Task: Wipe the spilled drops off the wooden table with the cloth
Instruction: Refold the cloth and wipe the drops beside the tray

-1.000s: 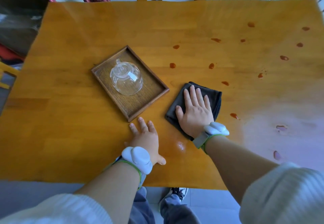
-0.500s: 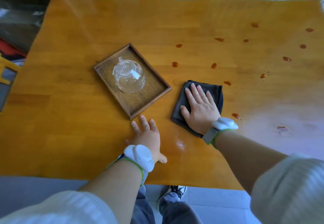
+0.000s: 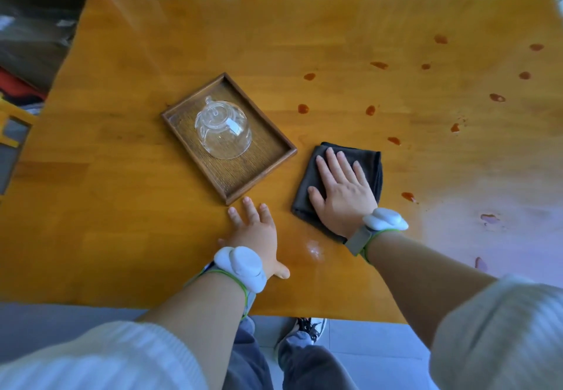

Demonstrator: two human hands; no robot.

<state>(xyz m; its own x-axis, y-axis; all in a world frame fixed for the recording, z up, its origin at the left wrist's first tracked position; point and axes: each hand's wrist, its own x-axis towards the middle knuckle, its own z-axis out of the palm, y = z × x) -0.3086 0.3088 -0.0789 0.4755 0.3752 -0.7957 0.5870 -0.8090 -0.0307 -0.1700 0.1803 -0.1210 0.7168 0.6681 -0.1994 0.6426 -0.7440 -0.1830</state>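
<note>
Pressing the folded dark grey cloth (image 3: 362, 158) flat against the orange-brown wooden surface (image 3: 182, 42) under the straight-fingered right hand (image 3: 342, 194), resting the empty, flat left hand (image 3: 254, 231) alongside, facing reddish spilled drops (image 3: 394, 140) lying ahead and rightward, nearer the right hand.
</note>
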